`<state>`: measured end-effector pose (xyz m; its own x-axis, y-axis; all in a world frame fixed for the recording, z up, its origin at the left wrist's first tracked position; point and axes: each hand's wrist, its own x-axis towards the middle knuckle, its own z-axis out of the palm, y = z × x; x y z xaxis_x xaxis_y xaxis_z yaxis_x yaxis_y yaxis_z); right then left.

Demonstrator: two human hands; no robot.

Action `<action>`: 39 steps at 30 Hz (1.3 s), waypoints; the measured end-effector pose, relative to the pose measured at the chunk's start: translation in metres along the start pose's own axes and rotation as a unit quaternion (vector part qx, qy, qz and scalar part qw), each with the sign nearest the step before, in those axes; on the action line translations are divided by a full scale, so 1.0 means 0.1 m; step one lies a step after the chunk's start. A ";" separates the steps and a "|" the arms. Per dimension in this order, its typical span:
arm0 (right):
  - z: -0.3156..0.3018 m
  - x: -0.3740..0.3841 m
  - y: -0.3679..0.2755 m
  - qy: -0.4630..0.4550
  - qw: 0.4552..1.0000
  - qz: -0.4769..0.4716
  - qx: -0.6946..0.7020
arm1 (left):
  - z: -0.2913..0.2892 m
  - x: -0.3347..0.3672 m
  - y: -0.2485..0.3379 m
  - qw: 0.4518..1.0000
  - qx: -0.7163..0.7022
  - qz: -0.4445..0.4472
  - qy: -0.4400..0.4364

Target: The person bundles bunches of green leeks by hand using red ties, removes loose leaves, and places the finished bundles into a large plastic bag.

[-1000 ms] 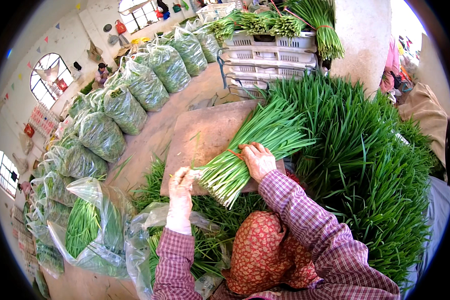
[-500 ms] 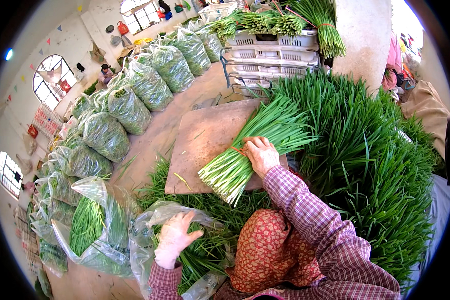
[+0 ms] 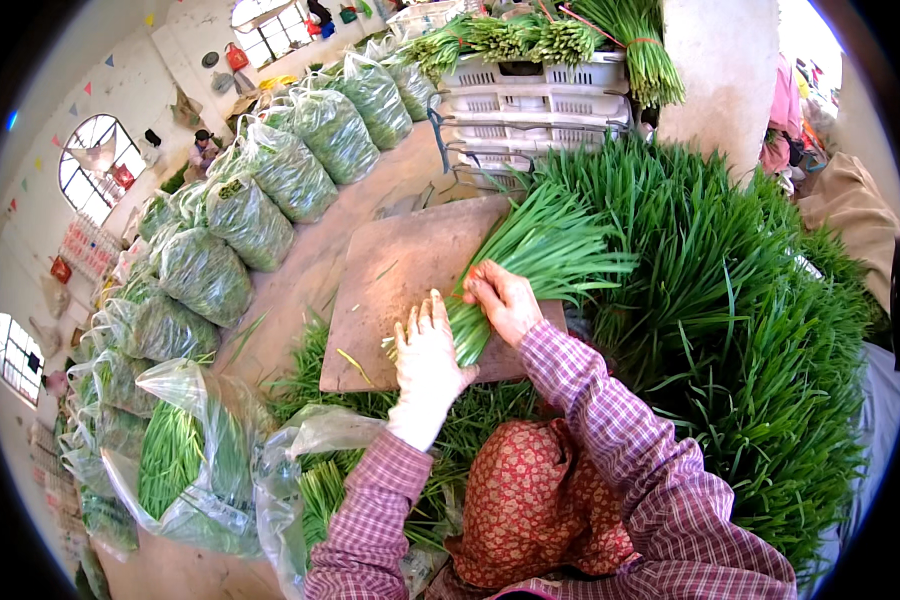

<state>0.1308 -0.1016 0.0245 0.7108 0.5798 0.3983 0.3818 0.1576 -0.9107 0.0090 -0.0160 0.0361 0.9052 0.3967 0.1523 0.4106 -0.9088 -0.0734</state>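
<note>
A tied bunch of garlic chives (image 3: 545, 245) lies across a worn square board (image 3: 370, 270), its long green leaves pointing away to the right. My right hand (image 3: 507, 303) is closed at the bunch's orange tie, thumb and fingers pinched together there. Laid flat over the pale stem ends is my left hand (image 3: 428, 350), fingers stretched and slightly apart, touching the bunch and hiding most of the cut ends. Below the board, an open clear plastic bag (image 3: 282, 500) with chives in it stands near my left forearm.
A big mass of loose chives (image 3: 710, 300) rises at the right. Stacked white crates (image 3: 530, 105) hold more tied bunches behind the board. Filled plastic bags (image 3: 205, 270) line the left side, with another open bag (image 3: 220, 500) nearer me. A person (image 3: 202, 150) is far back left.
My left hand has moved up and right from the open bag onto the stem ends. My right hand's fingers have gone from lying over the bunch to pinching at its tie.
</note>
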 end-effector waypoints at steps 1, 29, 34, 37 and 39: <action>-0.01 0.06 -0.07 0.001 1.000 -0.016 0.005 | -0.13 0.06 -0.04 0.996 -0.075 -0.007 -0.045; 0.01 0.38 0.23 -0.010 0.933 0.218 0.286 | -0.12 0.56 0.23 0.984 0.014 -0.008 -0.177; 0.03 0.33 0.06 -0.001 0.946 0.196 0.258 | -0.04 0.57 0.15 0.988 -0.004 -0.005 -0.154; 0.05 0.25 -0.11 -0.004 0.954 0.169 0.249 | 0.00 0.60 0.09 0.989 -0.028 -0.004 -0.148; -0.05 0.17 -0.13 -0.013 0.973 0.132 0.188 | 0.01 0.66 0.17 0.987 -0.050 -0.001 -0.151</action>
<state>0.1409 -0.0984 0.0434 0.7380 0.6587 0.1461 -0.0587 0.2783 -0.9587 0.0757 -0.0047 0.0438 0.9024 0.4044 -0.1490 0.4124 -0.9106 0.0261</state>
